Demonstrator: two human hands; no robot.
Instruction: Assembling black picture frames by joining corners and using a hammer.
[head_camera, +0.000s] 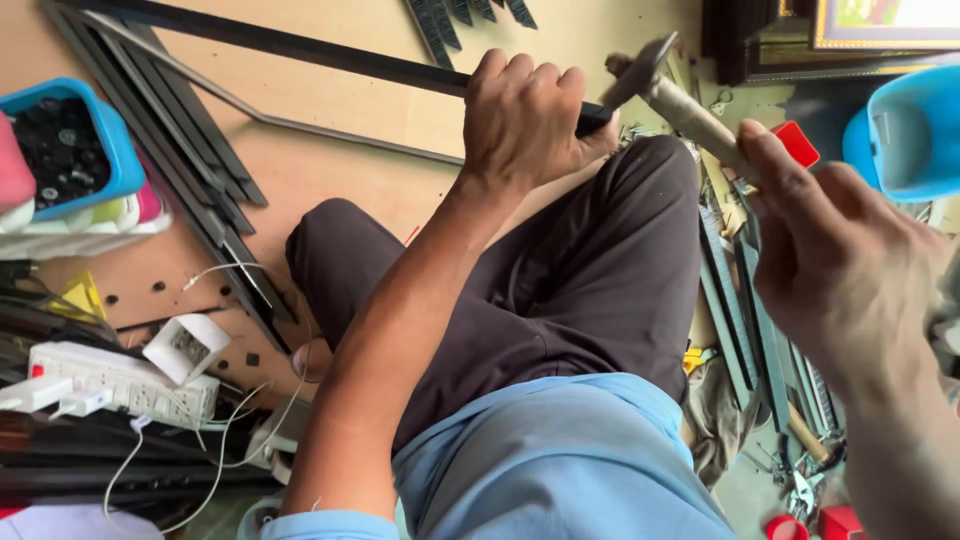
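My left hand (522, 118) is closed around the near end of a long black bar (300, 47) that runs across the floor to the upper left. My right hand (835, 255) grips the pale wooden handle of a hammer (672, 95). The hammer's metal head (640, 72) sits just above the bar end, right beside my left hand's fingers. Both arms reach out over my bent legs in dark trousers (560, 280). A light blue shirt (560, 460) fills the bottom of the view.
Several black strips (190, 170) lie on the tan floor at left. A blue tub (65, 145) of small black parts stands at far left, a white power strip (120, 385) with cables below it. A blue container (905, 135) and framed pictures (880, 25) are at right.
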